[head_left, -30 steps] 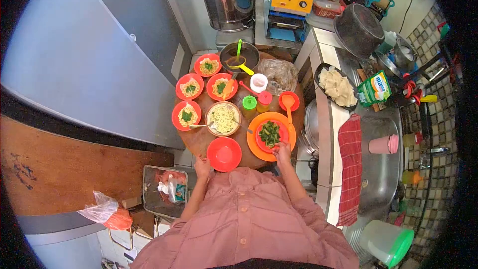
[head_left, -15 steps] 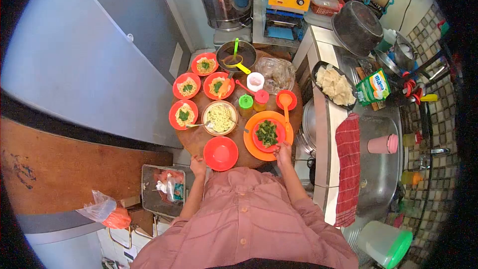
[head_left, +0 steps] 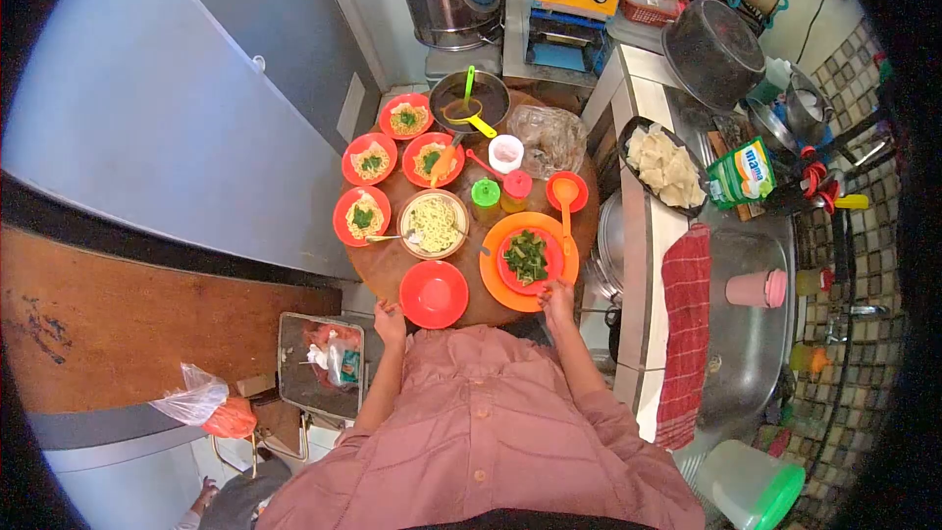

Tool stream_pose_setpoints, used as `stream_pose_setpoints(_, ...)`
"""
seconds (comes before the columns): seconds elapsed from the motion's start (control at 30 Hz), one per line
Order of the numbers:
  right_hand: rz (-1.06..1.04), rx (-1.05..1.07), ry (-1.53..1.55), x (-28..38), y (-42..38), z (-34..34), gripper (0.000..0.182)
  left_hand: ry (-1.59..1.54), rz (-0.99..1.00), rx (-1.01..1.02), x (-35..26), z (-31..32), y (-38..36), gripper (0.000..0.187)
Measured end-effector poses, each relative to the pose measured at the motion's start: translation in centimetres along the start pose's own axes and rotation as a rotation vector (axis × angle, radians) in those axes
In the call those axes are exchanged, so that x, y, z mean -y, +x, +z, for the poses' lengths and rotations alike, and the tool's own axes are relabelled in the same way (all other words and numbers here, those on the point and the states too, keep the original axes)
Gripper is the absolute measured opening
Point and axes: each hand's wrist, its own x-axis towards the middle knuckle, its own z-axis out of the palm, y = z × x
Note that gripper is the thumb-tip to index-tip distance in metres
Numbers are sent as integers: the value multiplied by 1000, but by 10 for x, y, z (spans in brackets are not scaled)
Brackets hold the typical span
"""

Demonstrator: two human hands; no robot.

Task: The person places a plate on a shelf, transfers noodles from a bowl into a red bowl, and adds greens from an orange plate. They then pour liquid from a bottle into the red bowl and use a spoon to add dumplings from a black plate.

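An empty red bowl [head_left: 434, 294] sits at the table's near edge, and my left hand [head_left: 390, 320] is just left of it, fingers partly curled, its grip unclear. My right hand [head_left: 557, 302] is at the lower right rim of the orange plate [head_left: 496, 296], fingers bent; whether they pinch the rim is unclear. On that plate rests a red plate of chopped greens [head_left: 525, 257]. Beside it is a bowl of noodles [head_left: 433, 224] with utensils in it. Red bowls of noodles topped with greens, one of them here [head_left: 362, 217], stand at the left.
A dark pan [head_left: 470, 98] with a yellow strainer is at the table's back. Green-lidded [head_left: 485, 193] and red-lidded [head_left: 516, 186] jars stand mid-table. At right are a tray of wrappers [head_left: 664, 167], a red cloth [head_left: 684, 334] and a sink [head_left: 751, 363]. A bin [head_left: 319, 358] is lower left.
The view has shifted slightly. The empty red bowl is a little farther from my body. Part of another person's hand now shows at the lower left.
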Motion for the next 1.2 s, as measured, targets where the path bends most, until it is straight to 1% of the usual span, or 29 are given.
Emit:
stream_pose_setpoints(0.13, 8, -29, 14, 4, -4, 1, 38, 33, 33, -6, -2, -3, -4, 36)
stream_pose_setpoints(0.2, 8, -16, 21, 4, -3, 0, 37, -69, 3, 3, -3, -2, -4, 36)
stream_pose_setpoints(0.23, 9, -2, 26, 3, -1, -2, 36, -68, 5, 5, -4, -2, -4, 36)
stream_pose_setpoints(0.3, -1, -7, 20, 3, 5, -3, 35, -12, 61, -33, -7, -2, -4, 36)
stream_pose_setpoints(0.43, -36, -37, 67, 8, 7, 7, 35, 0, 62, -50, -8, 2, 0, 37)
stream_pose_setpoints(0.5, -47, -15, 48, 9, 5, 13, 35, 26, 138, -104, -9, 4, 3, 37)
stream_pose_setpoints(0.63, -24, 16, 32, 10, 3, 14, 35, -51, 97, -92, -20, 1, 5, 37)
stream_pose_setpoints(0.8, -49, -2, 19, 15, 11, 15, 36, -121, 21, -112, -32, 0, 7, 38)
stream_pose_setpoints(0.83, -51, -9, 34, 14, 15, 15, 37, -122, 23, -115, -32, 1, 8, 38)
stream_pose_setpoints(0.9, -54, -11, 32, 10, 20, 15, 36, -115, 101, -154, -30, 2, 6, 39)
stream_pose_setpoints(0.93, -55, -18, 30, 8, 19, 14, 36, -113, 105, -148, -14, 7, 12, 39)
stream_pose_setpoints(1.0, -60, -18, 28, 9, 17, 11, 37, -223, 62, -106, 11, 15, 25, 41)
stream_pose_setpoints(1.03, -65, -9, 19, 10, 16, 9, 37, -222, 67, -97, -6, 8, 19, 41)
stream_pose_setpoints(1.1, -77, -18, 36, 12, 14, 5, 37, -39, -130, -10, -39, -8, 10, 52)
stream_pose_setpoints(1.13, -86, -20, 47, 13, 13, 4, 38, -39, -125, -7, -35, -5, 12, 52)
stream_pose_setpoints(1.2, -79, -42, 80, 16, 11, 1, 38, -71, -158, 62, -25, 0, 17, 64)
